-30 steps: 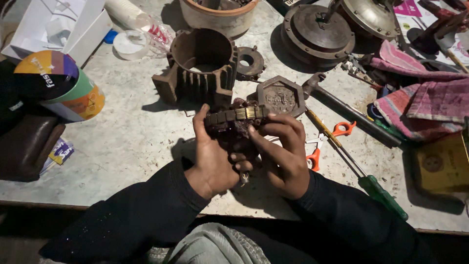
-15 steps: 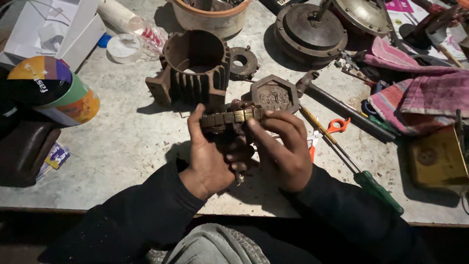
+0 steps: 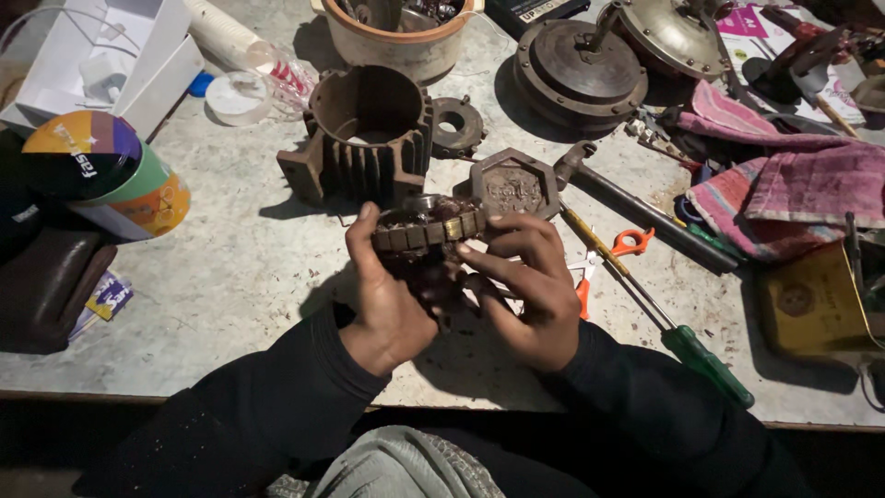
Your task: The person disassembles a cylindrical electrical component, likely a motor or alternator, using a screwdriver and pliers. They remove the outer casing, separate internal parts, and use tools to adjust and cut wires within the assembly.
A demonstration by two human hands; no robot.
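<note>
- A round, slotted metal motor part (image 3: 427, 228) is held above the near middle of the worktable (image 3: 230, 267), clamped by both hands.
- The left hand (image 3: 387, 300) grips its left side; the right hand (image 3: 525, 286) wraps its right.
- Just beyond sit a finned housing (image 3: 364, 134) and a hexagonal cover (image 3: 514, 183).
- A green-handled screwdriver (image 3: 664, 318) lies right, near the table's front edge.
- Open tabletop lies to the left.

The person wears a dark, probably black, long-sleeved top; each sleeve runs down to the wrist and ends in a snug cuff. The left hand (image 3: 392, 314) and right hand (image 3: 530, 295) are bare, without gloves. Below the sleeves, a grey ribbed garment shows.
</note>
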